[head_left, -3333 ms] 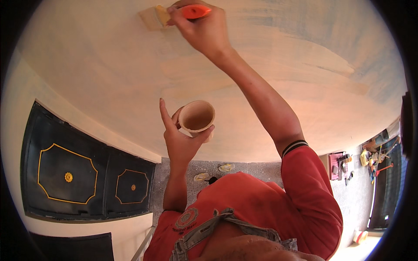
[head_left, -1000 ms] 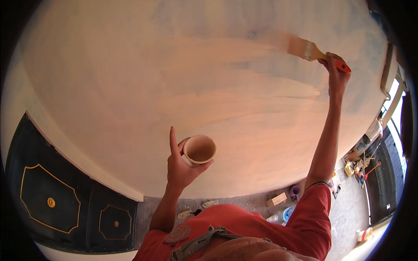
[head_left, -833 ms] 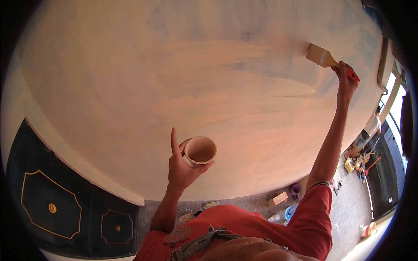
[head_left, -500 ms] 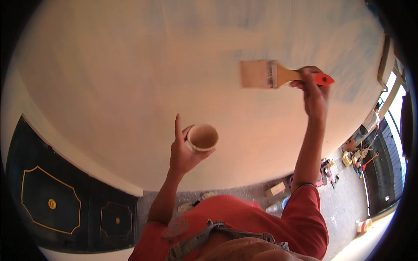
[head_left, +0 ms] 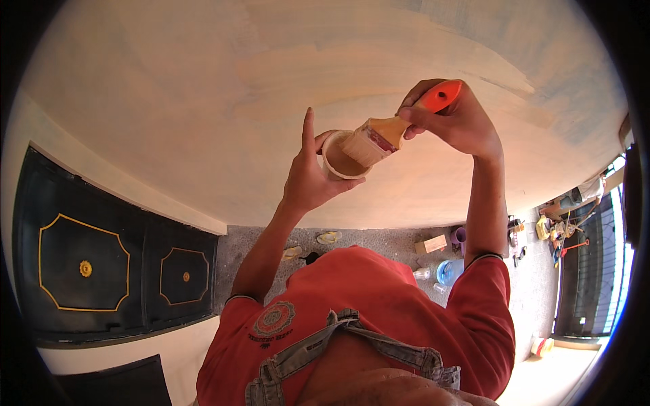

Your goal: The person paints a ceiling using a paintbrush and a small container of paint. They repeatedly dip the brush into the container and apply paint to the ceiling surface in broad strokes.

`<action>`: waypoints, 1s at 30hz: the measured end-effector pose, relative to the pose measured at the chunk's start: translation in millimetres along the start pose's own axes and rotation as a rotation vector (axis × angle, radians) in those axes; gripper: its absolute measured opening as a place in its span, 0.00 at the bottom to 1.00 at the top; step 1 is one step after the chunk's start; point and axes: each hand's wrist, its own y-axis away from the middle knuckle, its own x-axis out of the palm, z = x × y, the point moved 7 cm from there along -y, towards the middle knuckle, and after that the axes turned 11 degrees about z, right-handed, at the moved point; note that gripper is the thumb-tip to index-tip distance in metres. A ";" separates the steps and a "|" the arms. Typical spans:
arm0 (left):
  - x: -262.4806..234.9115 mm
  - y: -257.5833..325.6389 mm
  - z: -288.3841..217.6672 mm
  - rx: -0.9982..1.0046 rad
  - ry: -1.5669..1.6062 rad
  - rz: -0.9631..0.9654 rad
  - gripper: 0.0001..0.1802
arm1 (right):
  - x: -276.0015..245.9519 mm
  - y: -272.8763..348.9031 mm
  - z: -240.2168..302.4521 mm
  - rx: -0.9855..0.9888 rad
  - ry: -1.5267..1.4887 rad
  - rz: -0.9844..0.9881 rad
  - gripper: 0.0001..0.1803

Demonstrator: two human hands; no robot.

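My left hand (head_left: 310, 177) is raised overhead and grips a small pale cup (head_left: 338, 166), index finger pointing straight up. My right hand (head_left: 455, 122) holds a flat paintbrush (head_left: 386, 135) by its orange handle. The brush bristles are dipped into the mouth of the cup. Both arms reach up toward the cream-painted ceiling (head_left: 203, 101), which shows bluish unpainted patches toward the right.
Black panelled doors with gold trim (head_left: 101, 264) fill the left. On the grey floor below lie sandals (head_left: 330, 237), a box (head_left: 431, 244), a purple container (head_left: 459, 237), bottles (head_left: 447, 272) and clutter by a gate (head_left: 582, 271) at the right.
My right hand has brought the brush down from the ceiling at the right and set its bristles into the cup. The left hand keeps holding the cup.
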 end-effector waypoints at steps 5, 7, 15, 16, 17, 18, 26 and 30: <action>1.5 -3.5 2.4 0.077 -0.022 0.020 0.79 | 18.9 -17.1 -13.1 0.075 0.076 0.060 0.07; 1.6 -4.4 1.7 0.087 -0.007 0.023 0.79 | 26.4 -21.0 -17.8 0.102 0.111 0.084 0.08; 4.7 -5.8 8.9 0.100 -0.014 0.036 0.81 | 34.4 -33.1 -32.5 0.045 0.100 0.128 0.09; 4.1 -6.9 8.4 0.114 -0.030 0.032 0.80 | 34.7 -36.0 -30.8 0.060 0.123 0.124 0.09; 4.5 -5.3 8.9 0.096 -0.023 0.034 0.80 | 36.4 -37.7 -32.5 0.075 0.146 0.118 0.09; 5.1 -3.5 9.5 0.078 -0.015 0.038 0.80 | 39.5 -37.8 -36.4 0.074 0.172 0.119 0.09; 11.8 -3.5 20.5 0.062 0.010 0.048 0.80 | 51.3 -41.4 -56.3 0.112 0.166 0.187 0.08; 13.1 -5.0 19.5 0.068 0.018 0.076 0.79 | 52.6 -41.3 -60.9 0.127 0.144 0.180 0.08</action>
